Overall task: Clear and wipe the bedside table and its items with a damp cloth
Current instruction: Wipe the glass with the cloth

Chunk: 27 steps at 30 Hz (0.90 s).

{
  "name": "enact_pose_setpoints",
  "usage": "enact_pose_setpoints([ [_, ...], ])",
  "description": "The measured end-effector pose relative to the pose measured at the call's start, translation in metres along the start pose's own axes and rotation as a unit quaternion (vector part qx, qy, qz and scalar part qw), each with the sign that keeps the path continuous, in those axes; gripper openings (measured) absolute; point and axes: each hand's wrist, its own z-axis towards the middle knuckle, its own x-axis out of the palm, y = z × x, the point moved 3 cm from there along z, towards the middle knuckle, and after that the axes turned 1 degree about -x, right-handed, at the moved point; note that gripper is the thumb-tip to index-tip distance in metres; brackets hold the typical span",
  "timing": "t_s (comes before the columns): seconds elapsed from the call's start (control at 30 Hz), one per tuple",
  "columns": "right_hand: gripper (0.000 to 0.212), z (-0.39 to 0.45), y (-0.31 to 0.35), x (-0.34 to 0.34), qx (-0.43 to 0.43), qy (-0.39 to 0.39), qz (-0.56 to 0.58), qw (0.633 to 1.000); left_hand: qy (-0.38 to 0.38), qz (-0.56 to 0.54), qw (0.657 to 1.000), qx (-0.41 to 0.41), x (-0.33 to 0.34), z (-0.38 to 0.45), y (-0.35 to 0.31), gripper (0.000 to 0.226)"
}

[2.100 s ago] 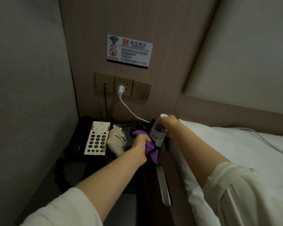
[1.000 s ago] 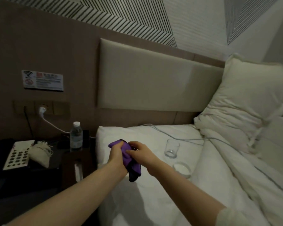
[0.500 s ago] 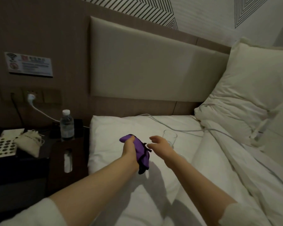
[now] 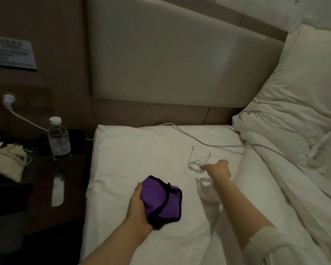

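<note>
On the white bed sheet [image 4: 134,153], near its left edge, the left hand [image 4: 137,209] gripped a folded purple cloth [image 4: 161,201], thumb on top along the cloth's left side, fingers hidden beneath; how far they curled could not be seen. Left forearm ran in from the lower frame edge, angled up and right. Cloth rested on or just above the sheet; contact could not be confirmed.

Right arm extended forward across the sheet, sleeve [image 4: 266,243] pushed back near the elbow. Right hand [image 4: 218,169] was at the base of a clear glass tumbler [image 4: 198,158], which stood upright on the sheet; fingertips met its lower wall. Whether the fingers had closed round it could not be told. A second pale round object [image 4: 205,185] lay just below the wrist, partly hidden by the forearm.

Bedside table [image 4: 44,188] lay left of the mattress edge, dark, carrying an upright water bottle [image 4: 58,137], a small cloth pouch [image 4: 9,159] and a tissue box with a slot [image 4: 57,188]. A white cable [image 4: 214,143] crossed the sheet behind the tumbler toward the pillow [image 4: 298,104]. Open sheet lay between cloth and headboard [image 4: 170,64].
</note>
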Motion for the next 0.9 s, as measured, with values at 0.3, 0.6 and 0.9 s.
enact_pose_setpoints([
  [0.3, 0.084, 0.027, 0.005, 0.04, -0.015, 0.035, -0.001, 0.999, -0.007, 0.017, 1.0, -0.001, -0.007, 0.009, 0.002, 0.06],
  [0.6, 0.071, 0.039, 0.005, 0.052, -0.047, -0.005, 0.023, 0.999, 0.028, -0.012, 1.0, -0.004, 0.002, 0.01, 0.0, 0.067],
  [0.9, 0.055, -0.044, 0.038, 0.057, -0.109, 0.069, 0.27, 0.954, -0.007, 0.03, 0.999, 0.015, 0.001, 0.009, -0.001, 0.066],
])
